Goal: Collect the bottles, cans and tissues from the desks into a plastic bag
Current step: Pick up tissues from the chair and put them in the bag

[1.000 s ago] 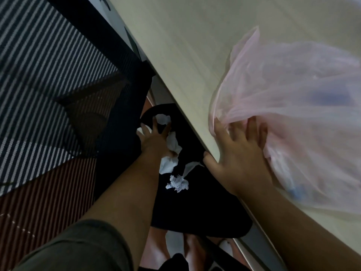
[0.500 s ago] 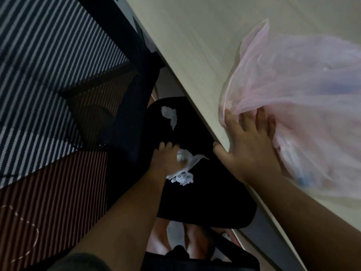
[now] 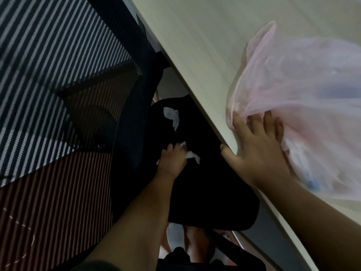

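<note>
My left hand (image 3: 171,159) is down on a black chair seat (image 3: 211,192), its fingers closed on crumpled white tissues (image 3: 192,155) that stick out on both sides of the fist. Another white tissue (image 3: 172,116) lies loose farther back on the seat. My right hand (image 3: 259,153) rests on the edge of the pale desk (image 3: 205,45), gripping the mouth of a translucent pink plastic bag (image 3: 304,106). The bag lies on the desk with white and blue items showing dimly inside.
The chair's dark backrest (image 3: 134,106) stands left of the seat. Striped carpet (image 3: 48,65) covers the floor to the left. The chair is tucked close under the desk edge.
My left hand pulled back along the seat and closed on the nearer tissues, which are now bunched in the fist. One tissue stays at the back. My right hand keeps its hold on the bag.
</note>
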The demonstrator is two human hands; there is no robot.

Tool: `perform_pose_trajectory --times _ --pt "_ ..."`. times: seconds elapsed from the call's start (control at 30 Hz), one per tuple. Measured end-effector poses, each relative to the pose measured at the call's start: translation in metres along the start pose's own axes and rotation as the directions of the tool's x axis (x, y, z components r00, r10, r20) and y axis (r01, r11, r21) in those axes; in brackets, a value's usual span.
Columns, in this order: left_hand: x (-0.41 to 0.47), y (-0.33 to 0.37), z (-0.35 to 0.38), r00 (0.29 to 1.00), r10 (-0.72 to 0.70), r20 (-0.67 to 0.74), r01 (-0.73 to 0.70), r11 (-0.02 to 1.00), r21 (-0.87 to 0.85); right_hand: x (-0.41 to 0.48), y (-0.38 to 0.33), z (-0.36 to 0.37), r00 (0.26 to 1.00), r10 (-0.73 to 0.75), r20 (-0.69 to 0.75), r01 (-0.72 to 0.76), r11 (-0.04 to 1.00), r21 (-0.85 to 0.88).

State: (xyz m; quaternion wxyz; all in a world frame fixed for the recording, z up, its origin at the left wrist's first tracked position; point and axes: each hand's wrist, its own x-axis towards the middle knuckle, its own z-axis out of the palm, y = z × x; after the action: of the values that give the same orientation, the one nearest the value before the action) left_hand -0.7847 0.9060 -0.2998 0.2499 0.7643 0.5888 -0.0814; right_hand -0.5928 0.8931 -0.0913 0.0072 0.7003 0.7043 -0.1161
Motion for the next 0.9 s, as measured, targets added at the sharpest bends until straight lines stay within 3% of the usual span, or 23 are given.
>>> perform_pose_trajectory --times 0.1,0.17,0.27,0.33,0.37,0.5,0.6,0.7,0.8,0.9 --pt "0.037 -0.014 -0.034 0.986 -0.073 -0.150 0.068 0.997 -0.037 0.001 0.000 -0.001 1.000 0.008 0.014 -0.008 1.000 -0.006" --pt "0.056 -0.024 -0.043 0.985 -0.086 -0.151 0.079 0.995 -0.056 0.001 0.000 -0.001 1.000 0.013 0.024 -0.013 1.000 -0.016" --pt "0.074 -0.034 -0.051 0.989 -0.120 0.083 0.122 0.992 -0.012 0.002 -0.001 -0.001 1.000 0.018 0.024 -0.017 1.000 -0.022" --pt "0.083 -0.037 -0.054 0.925 -0.219 0.310 0.224 0.974 0.022 0.002 0.000 -0.001 0.999 0.020 0.028 -0.019 0.999 -0.028" --pt "0.085 -0.040 -0.052 0.916 -0.222 0.335 0.231 0.973 0.014 0.002 0.000 -0.001 0.999 0.019 0.029 -0.018 0.999 -0.030" --pt "0.078 -0.054 -0.037 0.963 -0.248 0.108 0.256 0.965 -0.062 0.003 -0.001 -0.003 0.999 0.012 0.038 -0.010 0.999 -0.041" --pt "0.077 -0.050 -0.042 0.967 -0.244 0.068 0.250 0.964 -0.092 0.002 -0.001 -0.004 0.999 0.011 0.041 -0.009 0.999 -0.040" --pt "0.092 -0.050 -0.045 0.987 -0.156 -0.037 0.155 0.987 -0.035 0.003 -0.001 -0.003 0.999 0.004 0.042 -0.002 0.999 -0.046" --pt "0.109 -0.057 -0.042 0.936 -0.273 0.221 0.285 0.958 -0.022 0.003 0.000 -0.001 1.000 0.005 0.023 -0.004 0.999 -0.039" --pt "0.108 -0.053 -0.049 0.940 -0.183 0.289 0.191 0.982 -0.001 0.004 0.000 0.000 1.000 0.004 0.008 -0.003 1.000 -0.031"
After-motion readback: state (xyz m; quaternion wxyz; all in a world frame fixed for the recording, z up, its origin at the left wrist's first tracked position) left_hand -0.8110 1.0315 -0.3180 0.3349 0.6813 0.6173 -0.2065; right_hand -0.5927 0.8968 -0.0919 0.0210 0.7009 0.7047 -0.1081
